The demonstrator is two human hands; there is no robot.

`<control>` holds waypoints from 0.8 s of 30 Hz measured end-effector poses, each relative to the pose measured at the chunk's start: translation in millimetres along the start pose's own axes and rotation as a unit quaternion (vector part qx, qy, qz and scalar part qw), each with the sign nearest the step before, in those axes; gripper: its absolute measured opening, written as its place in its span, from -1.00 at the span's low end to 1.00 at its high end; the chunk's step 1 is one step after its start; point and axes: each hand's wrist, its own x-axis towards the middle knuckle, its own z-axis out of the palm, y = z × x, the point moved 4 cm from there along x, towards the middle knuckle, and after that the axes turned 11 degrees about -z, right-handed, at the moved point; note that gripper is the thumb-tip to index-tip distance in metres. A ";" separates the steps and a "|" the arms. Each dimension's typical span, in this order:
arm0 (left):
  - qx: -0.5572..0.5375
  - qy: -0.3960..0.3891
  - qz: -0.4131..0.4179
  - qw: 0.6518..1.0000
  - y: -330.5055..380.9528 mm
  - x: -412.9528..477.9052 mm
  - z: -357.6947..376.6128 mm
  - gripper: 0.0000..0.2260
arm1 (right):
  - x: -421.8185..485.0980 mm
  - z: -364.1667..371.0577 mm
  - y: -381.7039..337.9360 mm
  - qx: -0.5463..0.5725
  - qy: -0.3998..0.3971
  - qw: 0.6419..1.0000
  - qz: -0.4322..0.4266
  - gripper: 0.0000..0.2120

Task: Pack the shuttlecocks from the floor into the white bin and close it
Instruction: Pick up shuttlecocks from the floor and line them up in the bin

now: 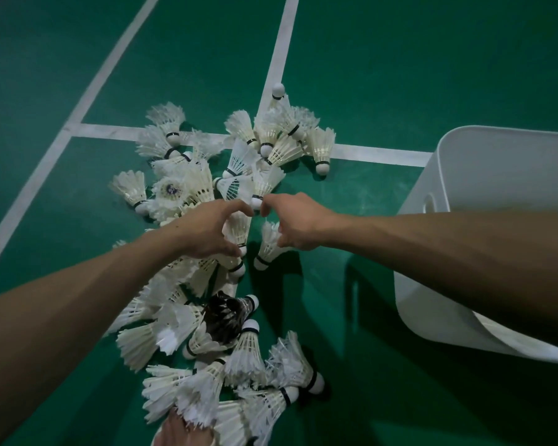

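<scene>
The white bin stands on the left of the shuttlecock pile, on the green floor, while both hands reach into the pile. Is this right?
Not quite. In the head view the white bin stands on the right of the shuttlecock pile, not the left. The rest holds: it is on the green floor, and the left hand and right hand both reach into the pile.

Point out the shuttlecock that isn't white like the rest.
The dark-feathered shuttlecock, low in the pile near the left forearm; every other one has white feathers.

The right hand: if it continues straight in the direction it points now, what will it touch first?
Most likely the white cork of a shuttlecock in the pile, just ahead of the right hand fingers; depth is unclear from one view.
</scene>
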 end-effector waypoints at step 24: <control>-0.302 0.042 0.141 0.942 188.3 -63.7 -94.3 -0.51 | -178.9 -166.2 56.8 0.304 0.370 0.877 0.046 -0.78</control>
